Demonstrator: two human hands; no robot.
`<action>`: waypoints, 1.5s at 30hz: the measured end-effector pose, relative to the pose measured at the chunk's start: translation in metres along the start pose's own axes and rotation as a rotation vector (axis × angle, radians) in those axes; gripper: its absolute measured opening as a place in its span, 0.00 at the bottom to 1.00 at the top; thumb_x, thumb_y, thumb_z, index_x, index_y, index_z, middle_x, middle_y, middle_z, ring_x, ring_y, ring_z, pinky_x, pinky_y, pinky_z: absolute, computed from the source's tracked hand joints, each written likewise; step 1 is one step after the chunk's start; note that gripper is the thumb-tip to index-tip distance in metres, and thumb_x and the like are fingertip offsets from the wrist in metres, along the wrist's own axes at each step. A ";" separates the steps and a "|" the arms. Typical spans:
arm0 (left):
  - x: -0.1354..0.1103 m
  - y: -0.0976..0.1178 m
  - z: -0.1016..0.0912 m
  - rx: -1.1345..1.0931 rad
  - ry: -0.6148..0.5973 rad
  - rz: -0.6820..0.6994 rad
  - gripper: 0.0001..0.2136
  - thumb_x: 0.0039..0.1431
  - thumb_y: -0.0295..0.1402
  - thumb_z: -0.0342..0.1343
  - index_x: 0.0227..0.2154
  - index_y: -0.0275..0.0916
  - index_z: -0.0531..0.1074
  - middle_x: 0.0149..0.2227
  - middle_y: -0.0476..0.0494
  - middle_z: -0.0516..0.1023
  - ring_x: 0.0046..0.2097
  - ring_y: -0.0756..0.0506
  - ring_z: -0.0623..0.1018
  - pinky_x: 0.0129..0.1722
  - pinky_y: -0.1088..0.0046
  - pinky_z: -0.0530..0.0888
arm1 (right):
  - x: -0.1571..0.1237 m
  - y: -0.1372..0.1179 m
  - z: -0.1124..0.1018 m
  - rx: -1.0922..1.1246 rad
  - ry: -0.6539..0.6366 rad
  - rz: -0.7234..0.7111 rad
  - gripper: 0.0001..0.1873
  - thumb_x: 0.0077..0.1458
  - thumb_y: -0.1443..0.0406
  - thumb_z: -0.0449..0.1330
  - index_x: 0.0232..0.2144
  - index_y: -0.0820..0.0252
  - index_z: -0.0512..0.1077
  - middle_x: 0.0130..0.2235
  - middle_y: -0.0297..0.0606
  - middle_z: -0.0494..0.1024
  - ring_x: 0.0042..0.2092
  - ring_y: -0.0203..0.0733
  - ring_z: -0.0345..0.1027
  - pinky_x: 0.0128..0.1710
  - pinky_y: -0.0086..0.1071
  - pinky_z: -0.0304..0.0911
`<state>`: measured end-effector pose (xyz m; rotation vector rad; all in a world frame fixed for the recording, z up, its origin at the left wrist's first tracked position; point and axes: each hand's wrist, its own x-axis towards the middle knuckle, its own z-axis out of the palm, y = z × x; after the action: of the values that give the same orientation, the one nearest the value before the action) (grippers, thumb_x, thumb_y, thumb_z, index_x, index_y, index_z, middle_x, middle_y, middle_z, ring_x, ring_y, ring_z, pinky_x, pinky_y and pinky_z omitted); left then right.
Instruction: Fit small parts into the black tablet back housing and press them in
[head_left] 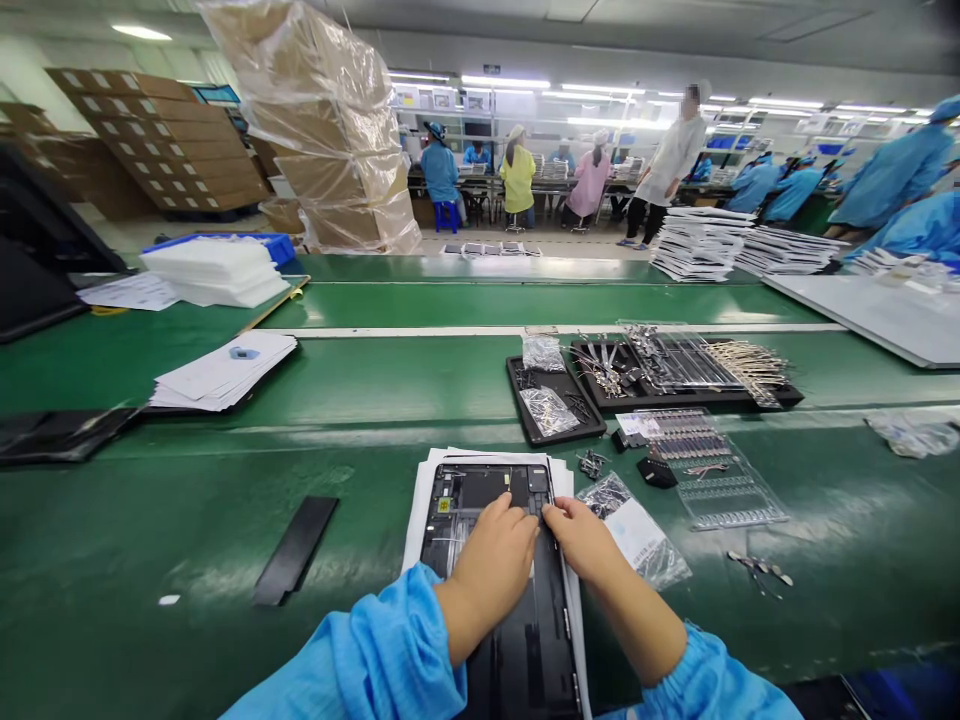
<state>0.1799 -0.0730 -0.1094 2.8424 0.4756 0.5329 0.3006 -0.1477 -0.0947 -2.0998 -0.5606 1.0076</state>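
A black tablet housing [529, 640] lies inner side up in front of me, on a stack of white sheets [417, 515]. My left hand [495, 555] rests over its upper middle with the fingers bent and close together, touching the inside. Whatever those fingertips may hold is hidden. At the housing's right edge, my right hand [581, 535] is closed on the rim, its thumb by the left fingers. Just right of that hand is a clear bag of small parts [652, 545] with a white label. Small metal pieces [592, 463] lie loose above the bag.
Black trays [532, 432] of bagged parts and cables stand beyond the housing. A clear plastic parts tray [731, 495], tweezers-like metal tools [759, 570] and a black strip [298, 548] lie on the green bench. White sheets [225, 370] are stacked left. Co-workers [517, 172] sit farther back.
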 end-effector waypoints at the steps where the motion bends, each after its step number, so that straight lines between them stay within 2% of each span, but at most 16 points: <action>1: 0.000 0.000 0.000 -0.009 -0.006 0.001 0.09 0.57 0.24 0.46 0.36 0.36 0.71 0.32 0.45 0.75 0.43 0.44 0.73 0.52 0.58 0.67 | 0.000 -0.001 0.000 -0.029 0.011 0.006 0.23 0.50 0.57 0.51 0.44 0.65 0.68 0.39 0.43 0.74 0.42 0.45 0.66 0.43 0.34 0.55; 5: 0.000 -0.002 -0.002 -0.023 -0.018 0.035 0.09 0.56 0.24 0.47 0.33 0.35 0.72 0.31 0.44 0.75 0.43 0.43 0.73 0.52 0.58 0.67 | 0.002 -0.002 0.003 -0.058 0.057 0.030 0.24 0.50 0.57 0.51 0.46 0.67 0.66 0.41 0.47 0.73 0.44 0.47 0.65 0.45 0.35 0.54; 9: 0.001 -0.003 -0.005 0.002 -0.002 0.047 0.09 0.55 0.23 0.48 0.32 0.36 0.73 0.33 0.44 0.75 0.44 0.41 0.72 0.50 0.57 0.69 | 0.002 -0.004 0.006 0.040 0.071 0.038 0.23 0.47 0.59 0.54 0.44 0.67 0.67 0.40 0.46 0.74 0.44 0.46 0.65 0.46 0.35 0.54; 16: -0.003 0.000 -0.004 -0.020 -0.017 0.031 0.08 0.56 0.25 0.49 0.35 0.37 0.72 0.36 0.44 0.75 0.47 0.41 0.71 0.51 0.57 0.68 | -0.011 0.007 0.002 0.412 -0.198 -0.019 0.25 0.50 0.53 0.46 0.44 0.63 0.67 0.36 0.40 0.76 0.35 0.39 0.69 0.35 0.31 0.63; 19: -0.005 0.001 -0.003 -0.035 0.005 0.012 0.07 0.56 0.26 0.49 0.35 0.37 0.72 0.36 0.44 0.74 0.48 0.41 0.69 0.51 0.58 0.67 | -0.014 0.011 0.004 0.552 -0.223 -0.003 0.24 0.48 0.54 0.50 0.42 0.63 0.68 0.36 0.41 0.76 0.35 0.40 0.69 0.34 0.30 0.64; 21: -0.006 0.001 -0.003 -0.045 0.008 0.014 0.08 0.57 0.27 0.48 0.35 0.37 0.71 0.36 0.44 0.74 0.49 0.41 0.69 0.51 0.58 0.67 | -0.012 0.011 0.007 0.599 -0.166 0.048 0.23 0.46 0.55 0.54 0.42 0.64 0.67 0.36 0.40 0.76 0.37 0.42 0.69 0.36 0.31 0.64; 25: -0.007 0.001 -0.002 -0.049 0.012 0.026 0.08 0.57 0.26 0.48 0.35 0.36 0.71 0.36 0.43 0.73 0.49 0.40 0.68 0.52 0.58 0.67 | -0.006 0.010 0.012 0.468 0.004 0.132 0.26 0.45 0.54 0.54 0.44 0.63 0.65 0.37 0.39 0.76 0.41 0.44 0.68 0.42 0.33 0.62; 29: -0.010 0.000 0.005 -0.018 -0.010 0.040 0.08 0.54 0.25 0.49 0.35 0.35 0.71 0.34 0.43 0.73 0.48 0.41 0.69 0.54 0.60 0.64 | -0.002 0.012 0.015 0.181 0.065 0.023 0.24 0.43 0.52 0.53 0.39 0.62 0.67 0.42 0.43 0.74 0.46 0.47 0.65 0.50 0.36 0.55; 31: -0.011 -0.002 0.015 -0.024 0.025 0.051 0.05 0.53 0.27 0.51 0.31 0.37 0.71 0.32 0.44 0.74 0.46 0.42 0.71 0.54 0.61 0.65 | 0.003 0.019 0.015 0.019 0.137 0.010 0.26 0.43 0.51 0.50 0.40 0.63 0.67 0.45 0.47 0.72 0.49 0.49 0.63 0.52 0.37 0.52; 33: -0.011 -0.008 0.029 -0.015 0.119 0.057 0.04 0.53 0.32 0.52 0.29 0.40 0.71 0.28 0.46 0.74 0.43 0.42 0.72 0.49 0.64 0.69 | 0.013 0.028 0.017 -0.007 0.150 0.062 0.27 0.41 0.52 0.49 0.40 0.64 0.66 0.47 0.50 0.71 0.50 0.50 0.62 0.53 0.37 0.52; 35: -0.009 -0.015 0.043 0.020 0.177 0.077 0.05 0.52 0.35 0.53 0.27 0.40 0.71 0.26 0.46 0.74 0.41 0.42 0.73 0.46 0.65 0.71 | 0.025 0.034 0.018 -0.003 0.127 0.049 0.25 0.40 0.52 0.49 0.37 0.61 0.67 0.45 0.49 0.72 0.51 0.49 0.63 0.52 0.34 0.54; 38: -0.005 -0.022 0.055 0.059 0.228 0.057 0.05 0.52 0.33 0.52 0.26 0.39 0.71 0.25 0.45 0.74 0.40 0.42 0.74 0.44 0.66 0.73 | 0.036 0.038 0.020 -0.011 0.110 0.008 0.23 0.40 0.52 0.48 0.35 0.59 0.68 0.43 0.46 0.74 0.49 0.47 0.65 0.49 0.31 0.57; 41: -0.003 -0.020 0.056 0.049 0.255 0.013 0.04 0.49 0.30 0.52 0.25 0.38 0.71 0.24 0.44 0.74 0.39 0.42 0.75 0.44 0.66 0.73 | 0.035 0.036 0.021 -0.055 0.124 -0.008 0.26 0.42 0.52 0.47 0.39 0.62 0.68 0.45 0.47 0.73 0.48 0.47 0.66 0.48 0.31 0.57; 45: 0.000 -0.014 0.046 0.021 0.256 -0.088 0.06 0.47 0.25 0.49 0.24 0.37 0.72 0.26 0.42 0.75 0.39 0.42 0.75 0.47 0.65 0.72 | 0.029 0.033 0.024 -0.044 0.171 -0.083 0.25 0.45 0.52 0.47 0.39 0.63 0.69 0.42 0.46 0.74 0.46 0.49 0.67 0.47 0.33 0.58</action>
<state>0.1934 -0.0671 -0.1553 2.7691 0.6496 0.8840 0.3012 -0.1402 -0.1438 -2.1574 -0.5823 0.7669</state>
